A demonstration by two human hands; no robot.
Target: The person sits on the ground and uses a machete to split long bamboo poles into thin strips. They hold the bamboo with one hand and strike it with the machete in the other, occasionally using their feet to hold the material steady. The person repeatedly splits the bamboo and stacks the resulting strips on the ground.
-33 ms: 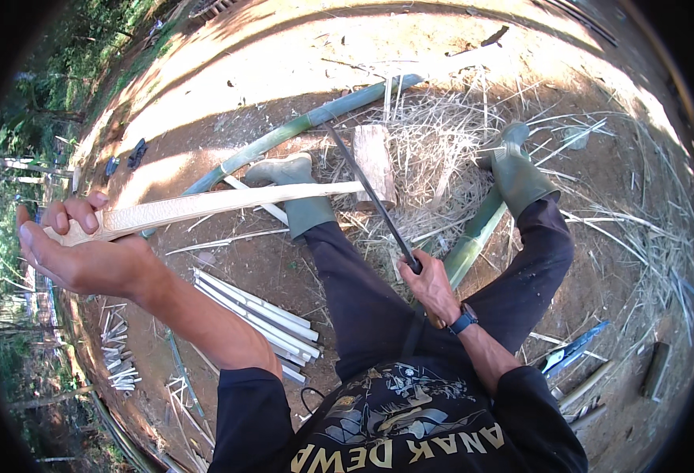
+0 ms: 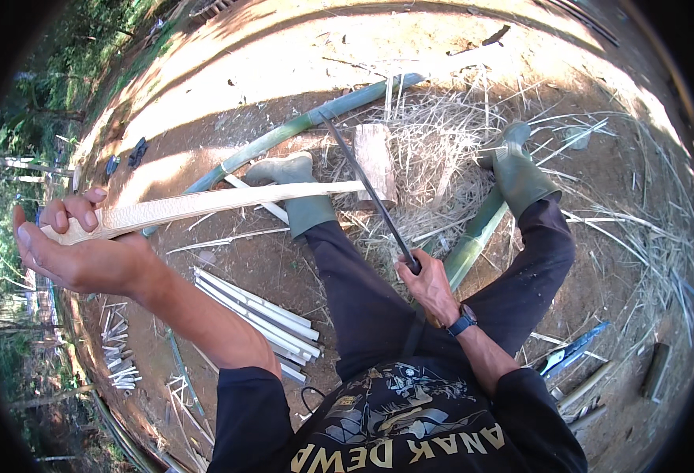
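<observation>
My left hand [image 2: 87, 251], out to the left with the fingers curled, grips one end of a long pale strip of split bamboo or wood [image 2: 221, 201]. The strip tapers to the right, and its thin tip meets the blade of a machete [image 2: 368, 183] in this view. My right hand [image 2: 430, 290] is wrapped round the machete's dark handle, with the blade slanting up and left. Behind the blade stands a short log block [image 2: 376, 158]. Whether strip or blade touches the block I cannot tell.
A green bamboo pole [image 2: 276, 138] lies beyond my left boot [image 2: 309, 197]; another bamboo piece [image 2: 473, 240] runs near my right boot [image 2: 524, 177]. Shavings [image 2: 449, 142] cover the ground between. Pale split sticks [image 2: 260, 315] lie at left, a blue-edged tool [image 2: 572, 348] at right.
</observation>
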